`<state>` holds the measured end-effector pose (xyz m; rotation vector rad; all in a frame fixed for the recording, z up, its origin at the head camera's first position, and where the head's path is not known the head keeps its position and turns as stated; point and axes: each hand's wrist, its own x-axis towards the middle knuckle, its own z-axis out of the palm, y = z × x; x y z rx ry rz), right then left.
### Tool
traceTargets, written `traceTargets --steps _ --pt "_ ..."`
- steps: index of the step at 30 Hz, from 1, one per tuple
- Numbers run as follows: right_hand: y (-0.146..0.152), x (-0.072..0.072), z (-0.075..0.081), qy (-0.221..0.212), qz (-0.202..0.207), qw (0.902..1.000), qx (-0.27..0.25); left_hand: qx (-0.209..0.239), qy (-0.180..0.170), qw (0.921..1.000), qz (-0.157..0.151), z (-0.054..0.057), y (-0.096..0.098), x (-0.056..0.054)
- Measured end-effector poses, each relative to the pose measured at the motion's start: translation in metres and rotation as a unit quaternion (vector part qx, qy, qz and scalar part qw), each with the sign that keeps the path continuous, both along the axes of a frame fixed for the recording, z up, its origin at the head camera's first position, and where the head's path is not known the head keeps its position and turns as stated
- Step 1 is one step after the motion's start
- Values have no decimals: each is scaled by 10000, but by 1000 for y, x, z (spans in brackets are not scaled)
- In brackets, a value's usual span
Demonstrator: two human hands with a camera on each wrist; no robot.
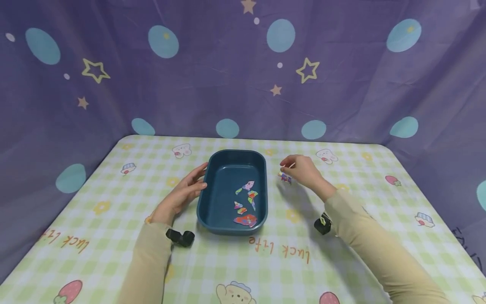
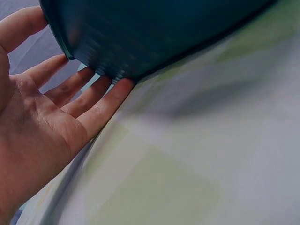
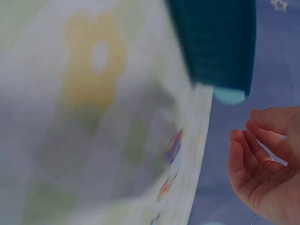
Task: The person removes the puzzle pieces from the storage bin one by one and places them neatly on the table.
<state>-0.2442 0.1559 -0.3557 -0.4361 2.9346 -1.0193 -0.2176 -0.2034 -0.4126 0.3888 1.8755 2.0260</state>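
A dark teal rectangular tray (image 1: 232, 232) stands on the table, with several flat, colourful, irregularly cut pieces (image 1: 245, 220) lying in its right half. My left hand (image 1: 180, 195) rests against the tray's left side, its thumb at the rim. In the left wrist view, the fairly straight fingers (image 2: 101, 105) touch the outer wall. To the right of the tray, my right hand (image 1: 303, 171) hovers over more small colourful pieces (image 1: 284, 177). The right wrist view shows its fingers loosely curled with nothing between them, and the pieces (image 3: 174, 149) lying below on the cloth.
A green-and-white checked tablecloth (image 1: 114, 228) with printed cartoons and lettering covers the table. Behind it hangs a purple curtain (image 1: 212, 97) with stars and blue ovals. Black wrist cameras (image 1: 180, 237) are strapped at both sleeves.
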Motion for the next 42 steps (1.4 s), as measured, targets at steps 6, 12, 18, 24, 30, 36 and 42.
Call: traceTargets --steps 6,12,18,24,30,36,42 --pt "-29 6 12 229 348 9990 -176 20 -10 10000 20 0 1 1" --pt "-54 13 21 411 832 9955 -182 -3 3 10000 14 0 1 1" --pt "-76 17 23 390 1444 9888 -1 25 6 10000 -14 0 1 0" --pt "-95 22 18 163 1957 9805 103 64 8 10000 -45 1 0 1" --pt "-112 25 10 46 2315 9717 474 127 26 9999 -64 1 0 1" --pt "-122 26 4 -154 2377 9645 1143 117 45 9999 -89 1 0 1" --pt "-127 26 -1 -331 2396 9591 1470 83 48 9999 -92 1 -1 2"
